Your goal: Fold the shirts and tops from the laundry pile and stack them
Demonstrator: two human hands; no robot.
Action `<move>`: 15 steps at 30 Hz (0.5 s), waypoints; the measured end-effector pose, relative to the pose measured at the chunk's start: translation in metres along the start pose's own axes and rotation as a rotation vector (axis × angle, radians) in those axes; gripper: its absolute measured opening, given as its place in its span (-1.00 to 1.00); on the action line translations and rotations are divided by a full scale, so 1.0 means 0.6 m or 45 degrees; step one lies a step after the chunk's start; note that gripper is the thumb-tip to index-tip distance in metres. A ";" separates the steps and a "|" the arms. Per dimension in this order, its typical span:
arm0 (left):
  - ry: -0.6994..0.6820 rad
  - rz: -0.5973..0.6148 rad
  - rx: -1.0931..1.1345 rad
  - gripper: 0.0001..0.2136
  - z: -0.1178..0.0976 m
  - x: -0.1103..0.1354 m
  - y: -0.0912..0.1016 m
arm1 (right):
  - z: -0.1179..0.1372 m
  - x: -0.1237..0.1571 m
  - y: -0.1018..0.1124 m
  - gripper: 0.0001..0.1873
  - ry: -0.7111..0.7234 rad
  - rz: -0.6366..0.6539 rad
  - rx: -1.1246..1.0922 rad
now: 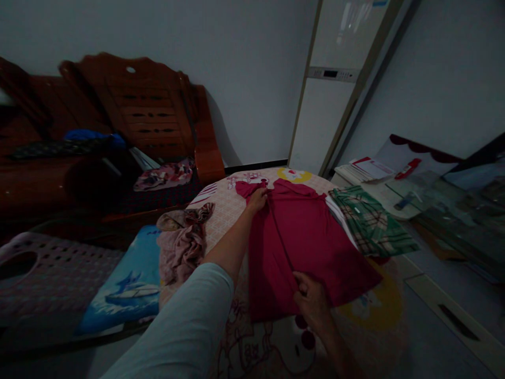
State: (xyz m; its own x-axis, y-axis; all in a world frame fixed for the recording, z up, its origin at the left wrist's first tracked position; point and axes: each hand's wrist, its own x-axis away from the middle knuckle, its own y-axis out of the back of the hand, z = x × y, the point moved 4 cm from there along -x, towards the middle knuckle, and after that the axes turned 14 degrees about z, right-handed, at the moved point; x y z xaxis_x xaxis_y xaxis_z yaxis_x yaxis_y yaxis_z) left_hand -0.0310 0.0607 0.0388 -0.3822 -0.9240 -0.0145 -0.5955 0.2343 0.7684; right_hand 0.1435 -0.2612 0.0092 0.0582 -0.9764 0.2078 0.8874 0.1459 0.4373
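A dark pink short-sleeved shirt (315,237) lies spread on a round table covered with a patterned cloth (229,216). A long crease runs down it from the collar area toward the hem. My left hand (258,200) is closed on the fabric near the collar at the far end. Lower down, my right hand (310,297) pinches the same crease between thumb and fingers. Beside the shirt on the right rests folded green plaid clothing (366,218), with white cloth under it. To the left sits a crumpled pinkish garment (181,242).
A blue cushion (130,284) and a pink woven basket (59,273) are at the left. Behind them stands a carved wooden sofa (138,110) with cloths on its seat. A tall white air conditioner (323,116) is at the back, and a glass-topped stand (453,210) at right.
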 end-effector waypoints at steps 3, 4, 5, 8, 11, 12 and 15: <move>-0.052 0.110 -0.062 -0.41 -0.004 0.011 -0.022 | 0.010 0.005 0.005 -0.37 -0.011 0.001 0.337; -0.078 0.092 -0.084 -0.38 -0.007 0.018 -0.029 | 0.014 0.008 0.006 -0.36 -0.007 0.000 0.448; -0.108 0.054 -0.115 -0.37 -0.010 0.026 -0.035 | 0.017 0.011 0.007 -0.38 -0.001 -0.003 0.547; -0.161 -0.116 -0.214 -0.44 -0.021 0.059 -0.055 | 0.025 0.019 0.005 -0.50 0.031 0.029 0.757; -0.091 -0.034 -0.335 -0.46 -0.027 0.090 -0.083 | 0.025 0.023 0.000 -0.57 0.033 0.084 0.832; -0.056 0.043 -0.379 -0.45 -0.030 0.097 -0.092 | 0.023 0.022 -0.001 -0.58 0.027 0.089 0.829; 0.024 0.157 -0.447 -0.44 -0.044 0.113 -0.098 | 0.014 0.015 0.010 -0.64 0.017 0.057 0.766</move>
State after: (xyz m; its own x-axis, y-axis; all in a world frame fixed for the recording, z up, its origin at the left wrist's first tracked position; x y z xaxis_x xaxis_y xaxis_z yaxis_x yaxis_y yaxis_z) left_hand -0.0032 -0.0236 0.0092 -0.4212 -0.9013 0.1013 -0.2656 0.2294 0.9364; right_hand 0.1453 -0.2676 0.0209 0.0987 -0.9685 0.2286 0.4694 0.2479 0.8475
